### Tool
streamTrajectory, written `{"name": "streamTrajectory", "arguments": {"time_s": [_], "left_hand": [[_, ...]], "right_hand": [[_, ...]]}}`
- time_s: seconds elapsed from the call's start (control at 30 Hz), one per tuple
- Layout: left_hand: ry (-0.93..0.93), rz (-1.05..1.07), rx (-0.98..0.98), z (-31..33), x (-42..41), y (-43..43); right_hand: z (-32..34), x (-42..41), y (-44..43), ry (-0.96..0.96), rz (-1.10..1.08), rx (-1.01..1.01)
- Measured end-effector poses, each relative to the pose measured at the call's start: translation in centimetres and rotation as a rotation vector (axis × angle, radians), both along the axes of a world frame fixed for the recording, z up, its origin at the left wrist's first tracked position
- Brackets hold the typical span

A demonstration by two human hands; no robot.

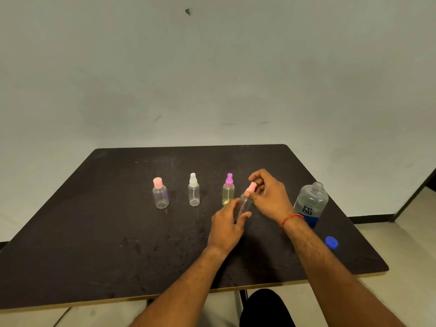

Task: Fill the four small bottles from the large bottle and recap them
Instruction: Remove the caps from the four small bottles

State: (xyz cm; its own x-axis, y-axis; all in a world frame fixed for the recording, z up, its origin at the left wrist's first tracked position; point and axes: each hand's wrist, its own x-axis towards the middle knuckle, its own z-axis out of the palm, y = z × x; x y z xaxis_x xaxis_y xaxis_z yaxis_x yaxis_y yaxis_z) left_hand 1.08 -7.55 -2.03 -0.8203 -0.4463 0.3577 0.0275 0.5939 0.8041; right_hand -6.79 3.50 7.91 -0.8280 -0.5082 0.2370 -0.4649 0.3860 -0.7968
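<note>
Three small clear bottles stand in a row on the dark table (94,232): one with a pink flat cap (160,194), one with a white spray cap (194,191), one yellowish with a magenta spray cap (228,191). My left hand (227,224) grips a fourth small clear bottle (244,205), tilted to the right. My right hand (270,194) pinches that bottle's pink spray cap (250,188). The large clear bottle (311,204) with a blue label stands uncapped just right of my right wrist. Its blue cap (331,242) lies on the table near the right edge.
The table's front edge runs close to my body, and its right edge is just beyond the blue cap. A pale wall stands behind the table. A dark knee (266,308) shows below the front edge.
</note>
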Motion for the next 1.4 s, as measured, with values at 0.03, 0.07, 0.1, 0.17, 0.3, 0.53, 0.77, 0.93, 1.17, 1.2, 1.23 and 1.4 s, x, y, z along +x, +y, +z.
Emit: {"name": "streamTrajectory", "arguments": {"time_s": [0.03,0.07,0.1,0.17,0.3,0.53,0.77,0.93,1.17,1.2,1.23,1.4], "left_hand": [[-0.003,0.001,0.001,-0.03,-0.02,-0.02],[-0.005,0.002,0.004,-0.09,-0.06,-0.05],[-0.005,0.003,0.007,-0.12,-0.08,-0.07],[-0.003,0.005,0.013,-0.07,-0.04,-0.06],[0.006,0.012,0.022,-0.04,0.06,-0.06],[0.013,0.001,0.004,-0.23,-0.06,-0.06],[0.027,0.001,0.027,-0.13,-0.05,-0.01],[0.026,-0.009,0.020,-0.19,-0.06,-0.01],[0.020,-0.016,0.031,-0.12,0.01,-0.03],[0.020,-0.018,0.035,-0.11,0.02,-0.04],[0.023,-0.019,0.042,-0.09,0.06,-0.01],[0.015,-0.013,0.026,-0.06,0.05,-0.05]], "right_hand": [[0.04,-0.01,0.03,-0.003,0.027,-0.008],[0.05,-0.05,0.09,-0.006,0.057,-0.016],[0.07,-0.06,0.14,-0.013,0.084,-0.028],[0.06,-0.07,0.20,-0.021,0.112,-0.052],[-0.14,0.04,-0.08,-0.012,0.031,-0.052],[-0.10,-0.05,-0.11,-0.023,-0.017,-0.022],[0.02,0.00,-0.11,-0.057,0.047,-0.066],[-0.14,0.14,-0.26,-0.006,-0.065,0.045],[-0.02,-0.26,0.09,-0.020,0.137,0.013],[0.03,-0.23,0.06,-0.028,0.145,0.014],[0.09,-0.17,0.02,-0.043,0.140,0.017],[0.10,0.05,0.11,0.017,-0.045,0.111]]}}
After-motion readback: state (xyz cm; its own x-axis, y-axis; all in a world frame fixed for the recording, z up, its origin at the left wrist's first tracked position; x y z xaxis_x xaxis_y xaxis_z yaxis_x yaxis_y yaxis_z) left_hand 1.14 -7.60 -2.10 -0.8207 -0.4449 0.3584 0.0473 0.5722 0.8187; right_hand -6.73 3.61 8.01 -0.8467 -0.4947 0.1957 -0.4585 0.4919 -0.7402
